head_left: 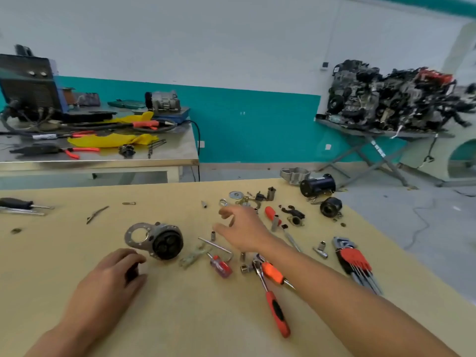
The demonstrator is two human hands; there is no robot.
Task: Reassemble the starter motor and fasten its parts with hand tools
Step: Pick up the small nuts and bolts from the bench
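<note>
the left hand (pixel 110 276) pinches a small dark part (pixel 132 273) just beside the starter housing (pixel 164 243) on the worktop (pixel 180 318); the right hand (pixel 247 229) hovers, fingers (pixel 224 212) loosely spread, holding nothing.

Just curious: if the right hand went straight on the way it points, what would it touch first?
Probably the small shiny ring just beyond the fingertips of the right hand, though depth is hard to judge.

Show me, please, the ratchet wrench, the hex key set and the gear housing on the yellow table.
ratchet wrench (pixel 277 314): head view, on its orange and black handle.
hex key set (pixel 353 258): head view, on its red holder.
gear housing (pixel 168 242): head view, on its dark round face.
</note>
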